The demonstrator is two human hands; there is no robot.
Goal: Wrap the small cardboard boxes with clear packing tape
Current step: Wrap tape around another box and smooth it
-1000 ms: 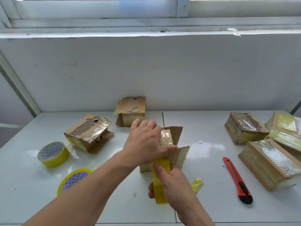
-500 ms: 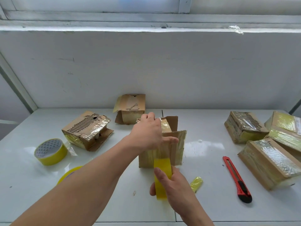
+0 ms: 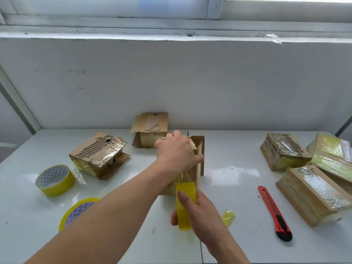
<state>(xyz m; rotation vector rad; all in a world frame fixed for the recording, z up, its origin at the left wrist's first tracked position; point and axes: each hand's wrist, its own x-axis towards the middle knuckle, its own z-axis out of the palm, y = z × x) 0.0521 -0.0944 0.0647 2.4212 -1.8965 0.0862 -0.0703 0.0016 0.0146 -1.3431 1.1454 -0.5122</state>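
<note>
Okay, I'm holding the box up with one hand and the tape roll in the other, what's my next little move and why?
Probably draw the tape roll in your right hand on around the box, pulling the strip taut. Your left hand steadies the box from above, its side flap is open, and tape already runs from roll to box.
</note>
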